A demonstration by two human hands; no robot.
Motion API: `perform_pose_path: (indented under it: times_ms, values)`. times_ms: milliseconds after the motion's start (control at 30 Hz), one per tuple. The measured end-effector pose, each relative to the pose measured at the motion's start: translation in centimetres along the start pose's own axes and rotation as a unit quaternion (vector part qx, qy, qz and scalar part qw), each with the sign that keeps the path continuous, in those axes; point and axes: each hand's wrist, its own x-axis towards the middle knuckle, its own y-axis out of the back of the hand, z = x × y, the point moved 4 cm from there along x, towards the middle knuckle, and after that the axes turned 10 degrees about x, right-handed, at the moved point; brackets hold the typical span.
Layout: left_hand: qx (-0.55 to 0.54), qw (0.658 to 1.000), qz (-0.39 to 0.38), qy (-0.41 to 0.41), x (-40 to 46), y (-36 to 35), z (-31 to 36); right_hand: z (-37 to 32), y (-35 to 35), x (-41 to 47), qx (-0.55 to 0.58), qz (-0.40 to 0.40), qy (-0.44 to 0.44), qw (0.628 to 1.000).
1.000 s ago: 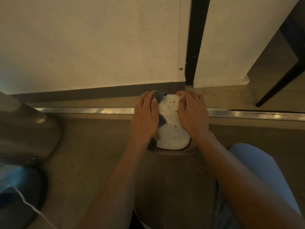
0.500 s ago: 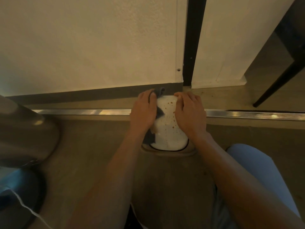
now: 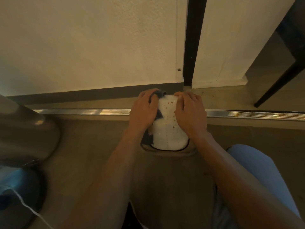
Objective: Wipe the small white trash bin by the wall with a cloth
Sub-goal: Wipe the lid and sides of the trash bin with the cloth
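The small white trash bin (image 3: 168, 129), speckled with brown spots, stands on the floor close to the wall, seen from above. My left hand (image 3: 143, 111) lies along its left side and holds a dark blue-grey cloth (image 3: 158, 114) against it. The cloth also pokes out past my fingertips at the far end and hangs below my wrist. On the bin's right side my right hand (image 3: 189, 113) grips it, fingers curled over the far top. Both hands hide most of the bin's sides.
A cream wall (image 3: 92, 43) with a dark baseboard (image 3: 82, 94) runs just behind the bin. A metal floor strip (image 3: 82, 111) crosses under it. A black furniture leg (image 3: 277, 85) slants at right. A large grey rounded object (image 3: 24, 129) sits at left. My knee (image 3: 257, 169) is at lower right.
My left hand with the cloth has slid outward onto the bin's left side, fingers curling at the far end, so more white surface shows. The right hand has stayed in place.
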Motion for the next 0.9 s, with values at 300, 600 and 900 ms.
perform_pose_path:
  times_ms: [300, 600, 900]
  values:
    - [0.147, 0.986, 0.044, -0.073, -11.4, -3.8, -4.2, 0.1, -0.2, -0.1, -0.001, 0.003, 0.02, 1.0]
    - [0.054, 0.996, 0.051, -0.051, -2.9, -0.2, 0.6, -0.1, -0.1, -0.1, -0.008, 0.005, 0.004, 1.0]
    - [-0.005, 0.998, 0.063, -0.011, -7.1, -0.7, -1.0, 0.1, -0.2, -0.2, -0.008, -0.004, 0.015, 1.0]
